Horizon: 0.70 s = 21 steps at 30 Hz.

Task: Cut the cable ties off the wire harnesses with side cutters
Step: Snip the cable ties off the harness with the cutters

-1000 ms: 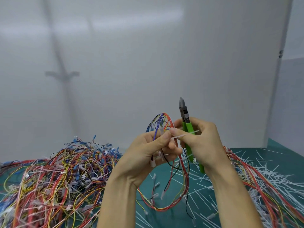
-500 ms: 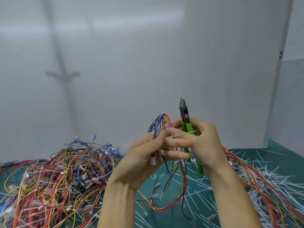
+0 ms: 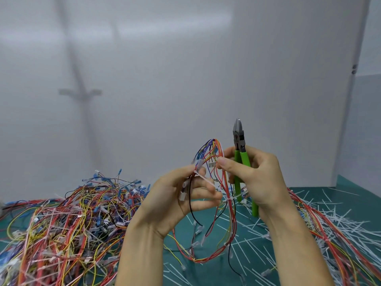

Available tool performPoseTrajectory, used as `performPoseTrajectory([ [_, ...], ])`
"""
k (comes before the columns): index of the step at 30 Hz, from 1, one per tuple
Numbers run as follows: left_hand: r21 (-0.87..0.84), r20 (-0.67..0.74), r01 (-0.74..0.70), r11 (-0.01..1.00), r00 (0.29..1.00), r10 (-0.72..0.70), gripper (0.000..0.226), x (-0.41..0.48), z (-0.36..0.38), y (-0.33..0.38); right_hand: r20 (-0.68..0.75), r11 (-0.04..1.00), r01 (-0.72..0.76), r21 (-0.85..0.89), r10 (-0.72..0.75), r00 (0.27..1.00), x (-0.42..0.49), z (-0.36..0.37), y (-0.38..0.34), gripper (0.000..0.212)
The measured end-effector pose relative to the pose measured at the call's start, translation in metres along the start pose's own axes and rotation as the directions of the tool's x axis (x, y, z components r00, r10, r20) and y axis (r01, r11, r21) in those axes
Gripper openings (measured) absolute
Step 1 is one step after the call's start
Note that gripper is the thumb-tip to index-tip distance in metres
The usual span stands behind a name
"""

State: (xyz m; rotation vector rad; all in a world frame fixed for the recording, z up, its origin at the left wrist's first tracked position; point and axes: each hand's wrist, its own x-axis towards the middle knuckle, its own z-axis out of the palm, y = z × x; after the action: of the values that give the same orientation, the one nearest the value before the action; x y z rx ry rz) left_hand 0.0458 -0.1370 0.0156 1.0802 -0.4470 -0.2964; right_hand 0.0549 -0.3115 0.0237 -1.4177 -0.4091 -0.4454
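Observation:
A looped wire harness (image 3: 225, 230) of red, yellow, blue and black wires hangs between my hands above the green mat. My left hand (image 3: 181, 201) pinches part of it near a white cable tie (image 3: 204, 179) that crosses my fingers. My right hand (image 3: 255, 178) grips the green-handled side cutters (image 3: 239, 141), jaws closed and pointing up, while its thumb and forefinger pinch the upper wires of the same harness. Another white tie (image 3: 233, 198) wraps the harness lower down.
A big tangled pile of wire harnesses (image 3: 61, 223) covers the left of the green mat (image 3: 350, 199). More harnesses (image 3: 329, 234) and several cut white ties (image 3: 288, 228) lie scattered to the right. A white wall stands close behind.
My hands have drawn apart, spreading the harness. The white tie that my right hand pinched against the cutters is no longer there; my right fingers now pinch the upper wires.

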Motion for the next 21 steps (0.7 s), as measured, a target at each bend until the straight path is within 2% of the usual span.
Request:
performPoseTrajectory([
  [6,0.143,0.069,-0.058,0.988,0.996,0.048,0.021,-0.0003,-0.0003,-0.0054,-0.009,1.000,-0.018,-0.009,0.018,1.000,0.0006,-0.0002,0.0001,0.008],
  [12,0.455,-0.010,-0.059,0.889,0.997,0.072,0.015,0.0020,-0.0017,-0.0060,0.013,1.000,-0.003,-0.015,0.003,1.000,-0.0015,-0.0028,-0.0024,0.007],
  [14,0.500,-0.038,-0.050,0.864,0.996,0.080,0.027,0.0025,-0.0051,-0.0052,0.035,0.999,0.001,-0.035,0.000,0.999,-0.0016,-0.0026,-0.0030,0.006],
  [16,0.486,-0.044,-0.054,0.872,0.995,0.086,0.032,0.0032,-0.0072,-0.0054,0.047,0.999,-0.003,-0.037,0.005,0.999,-0.0012,-0.0021,-0.0028,0.005],
  [19,0.337,-0.010,-0.087,0.938,0.995,0.095,0.026,0.0046,-0.0041,-0.0047,0.063,1.000,-0.007,-0.012,0.008,0.998,-0.0018,-0.0004,-0.0035,0.003],
  [21,0.214,0.027,-0.081,0.974,0.997,0.077,0.038,0.0066,0.0004,-0.0059,0.073,0.999,-0.024,0.046,0.021,0.997,-0.0030,0.0008,-0.0039,0.002],
])
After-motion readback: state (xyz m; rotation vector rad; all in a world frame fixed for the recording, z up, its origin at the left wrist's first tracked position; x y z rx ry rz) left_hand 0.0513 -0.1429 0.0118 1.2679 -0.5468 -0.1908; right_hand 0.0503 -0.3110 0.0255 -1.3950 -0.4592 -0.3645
